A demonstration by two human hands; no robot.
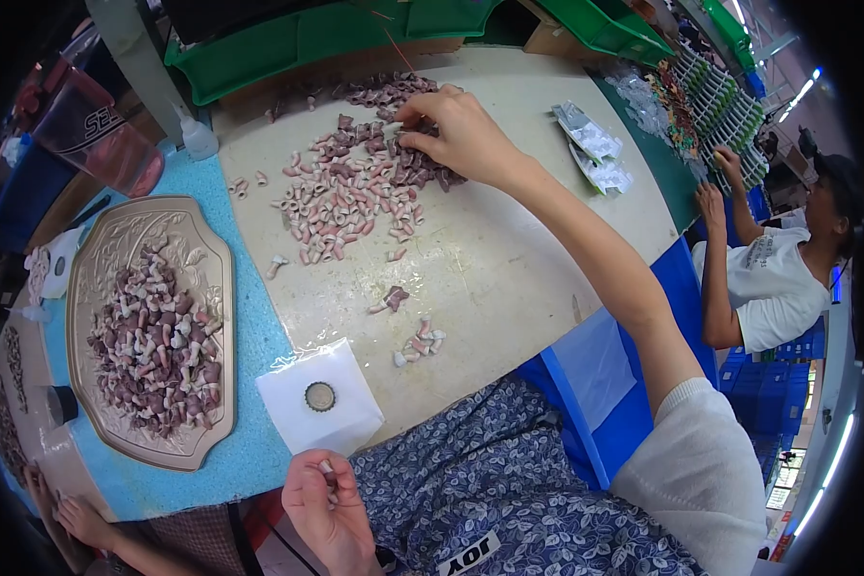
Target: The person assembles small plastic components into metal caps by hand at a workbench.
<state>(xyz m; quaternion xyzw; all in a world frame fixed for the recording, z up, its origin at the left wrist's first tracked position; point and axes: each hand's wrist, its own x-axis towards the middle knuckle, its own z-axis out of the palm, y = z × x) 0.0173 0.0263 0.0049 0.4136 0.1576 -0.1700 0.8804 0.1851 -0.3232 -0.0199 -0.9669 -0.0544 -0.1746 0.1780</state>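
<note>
Just under the right hand [466, 134] lie dark mauve pieces [427, 175], heaped on the table [518, 250]; its thumb and fingers are drawn narrow among them, and whether they grip one I cannot tell. Near that hand, toward the left hand [326, 509], spread short tubes [341, 216]. The left hand pinches a small piece [328, 475], partly pale, between thumb and fingers. The mauve pieces are small and irregular; the tubes are slightly bent, pink shading to off-white, some showing open ends. Both heaps hold too many to count. Between the hands sit one single mauve piece with a pale stem [391, 300] and one little cluster of pale and pink pieces [420, 344]. Just beyond the left hand is one white sheet [355, 422] bearing one round cap [319, 396]; to that hand's left, one tan tray [101, 240] carries a mixed mauve, pink and white pile [158, 355], uncountable. Right of the right hand lie two silvery packets [595, 144].
</note>
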